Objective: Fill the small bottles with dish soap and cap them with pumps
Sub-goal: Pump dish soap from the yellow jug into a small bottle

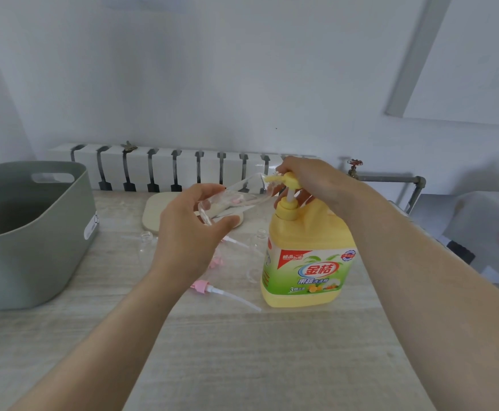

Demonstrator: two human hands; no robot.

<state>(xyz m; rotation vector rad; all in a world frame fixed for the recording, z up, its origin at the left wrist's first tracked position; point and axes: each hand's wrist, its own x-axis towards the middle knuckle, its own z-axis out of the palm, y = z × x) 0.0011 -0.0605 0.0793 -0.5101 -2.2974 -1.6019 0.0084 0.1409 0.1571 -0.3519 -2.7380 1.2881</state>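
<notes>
Left hand [189, 232], clear bottle [233, 197] (tilted), yellow pump [287, 180]

1. This looks like a room in a home, not a lab or a workshop.
2. A white ribbed radiator [183, 167] stands along the plain white painted wall [212, 69], and a grey metal pipe [390, 179] with a small reddish valve [354, 165] is beside it.
3. On the pale wood-grain table [242, 366] stand household things: a grey-green plastic storage basket [49, 247] and a large yellow dish soap jug [307, 262].
</notes>
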